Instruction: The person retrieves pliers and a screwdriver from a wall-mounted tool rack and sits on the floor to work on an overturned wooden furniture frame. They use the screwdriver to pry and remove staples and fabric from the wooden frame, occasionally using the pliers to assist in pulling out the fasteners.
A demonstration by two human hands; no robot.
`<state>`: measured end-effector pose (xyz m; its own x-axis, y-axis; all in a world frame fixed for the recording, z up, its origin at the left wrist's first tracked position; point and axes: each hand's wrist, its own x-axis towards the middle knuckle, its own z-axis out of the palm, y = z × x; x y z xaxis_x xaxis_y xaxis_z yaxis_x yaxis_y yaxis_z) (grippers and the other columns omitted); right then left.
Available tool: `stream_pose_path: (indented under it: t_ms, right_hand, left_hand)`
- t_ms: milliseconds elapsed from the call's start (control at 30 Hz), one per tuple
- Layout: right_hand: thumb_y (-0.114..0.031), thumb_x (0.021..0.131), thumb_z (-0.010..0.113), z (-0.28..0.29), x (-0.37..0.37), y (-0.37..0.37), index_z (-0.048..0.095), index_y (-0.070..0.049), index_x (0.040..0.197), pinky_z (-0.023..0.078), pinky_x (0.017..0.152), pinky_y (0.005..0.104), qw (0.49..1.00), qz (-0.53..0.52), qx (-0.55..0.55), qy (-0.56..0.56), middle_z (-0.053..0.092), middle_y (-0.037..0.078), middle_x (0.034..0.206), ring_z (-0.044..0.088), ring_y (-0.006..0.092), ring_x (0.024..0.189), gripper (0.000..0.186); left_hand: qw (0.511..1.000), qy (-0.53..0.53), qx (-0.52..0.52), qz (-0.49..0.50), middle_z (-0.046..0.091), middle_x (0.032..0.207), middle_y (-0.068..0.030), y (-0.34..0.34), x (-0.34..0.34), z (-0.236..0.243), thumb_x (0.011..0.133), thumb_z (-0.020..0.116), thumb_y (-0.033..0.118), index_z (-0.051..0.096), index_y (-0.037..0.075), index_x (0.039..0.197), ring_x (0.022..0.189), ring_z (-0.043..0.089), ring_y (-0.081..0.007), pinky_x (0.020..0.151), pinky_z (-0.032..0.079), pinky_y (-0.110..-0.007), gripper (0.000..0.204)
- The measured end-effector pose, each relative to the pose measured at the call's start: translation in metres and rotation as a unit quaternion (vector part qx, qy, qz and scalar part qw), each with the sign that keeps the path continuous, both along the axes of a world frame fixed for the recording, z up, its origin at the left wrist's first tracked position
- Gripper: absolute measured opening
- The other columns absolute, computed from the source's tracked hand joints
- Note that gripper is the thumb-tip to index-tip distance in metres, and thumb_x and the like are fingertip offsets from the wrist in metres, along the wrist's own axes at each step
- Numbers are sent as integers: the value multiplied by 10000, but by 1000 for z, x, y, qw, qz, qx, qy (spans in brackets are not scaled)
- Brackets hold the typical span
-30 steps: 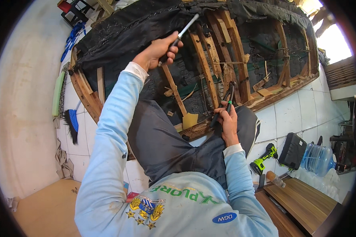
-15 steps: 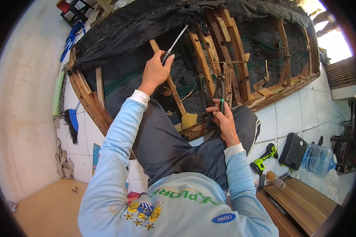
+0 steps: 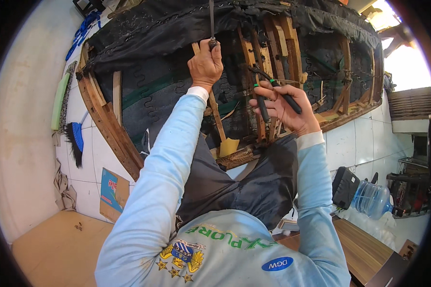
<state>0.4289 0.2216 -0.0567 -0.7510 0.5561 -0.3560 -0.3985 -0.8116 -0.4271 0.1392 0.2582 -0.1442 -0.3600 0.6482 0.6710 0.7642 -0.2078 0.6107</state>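
Note:
My left hand is closed around the dark handle of a screwdriver, whose long metal shaft points away over the black fabric. Between the fingers of my right hand is a pair of pincers with black, green-banded handles spread apart. Their dark jaws lie over the wooden slats; whether they touch anything I cannot tell. Both hands are above an upturned sofa frame with bare wood, zigzag springs and fabric fixed along its far edge. A yellowish scrap hangs on the near rail between my knees.
At the left lie a blue broom, a pale green strip and a blue-and-brown cardboard piece. A black case and a large water bottle are at the right, beyond my arm. Wooden boards lie lower right.
My left hand has moved forward and right, and the screwdriver now points straight away. My right hand has risen from near my knee, and the pincers' handles now show spread apart.

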Motion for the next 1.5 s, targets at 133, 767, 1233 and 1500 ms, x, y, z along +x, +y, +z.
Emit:
stream_pose_path:
  t_ms: [133, 767, 1233, 1500]
  right_hand:
    - [-167, 1056, 463, 28, -2, 13, 357, 86, 1547, 619, 986, 545, 966, 80, 103, -222, 681, 324, 1324, 723, 454, 1143, 562]
    - [-248, 1002, 548, 114, -27, 99, 585, 35, 1372, 669, 778, 411, 739, 356, 268, -505, 795, 204, 1144, 781, 267, 959, 467]
    - [-283, 989, 618, 126, -77, 119, 707, 41, 1025, 579, 517, 317, 559, 436, 344, -616, 749, 112, 820, 767, 221, 724, 338]
    - [-266, 836, 820, 106, -52, 96, 679, 36, 873, 497, 604, 422, 427, 398, 506, -635, 628, 113, 666, 604, 240, 617, 336]
  left_hand:
    - [1000, 23, -17, -6, 719, 728, -7, -3, 5, 2, 1129, 490, 432, 644, 177, 1138, 682, 751, -312, 661, 581, -421, 298]
    - [999, -18, 33, -11, 732, 765, -85, -3, 5, 7, 1094, 593, 369, 675, 163, 1102, 684, 737, -380, 614, 582, -450, 222]
    - [998, -32, 52, -21, 723, 736, -69, -2, 3, 4, 1088, 600, 344, 672, 153, 1106, 663, 737, -357, 600, 575, -431, 205]
    - [998, -26, 57, -20, 735, 739, -87, 0, 1, 2, 1075, 632, 402, 647, 132, 1126, 655, 733, -354, 574, 572, -454, 275]
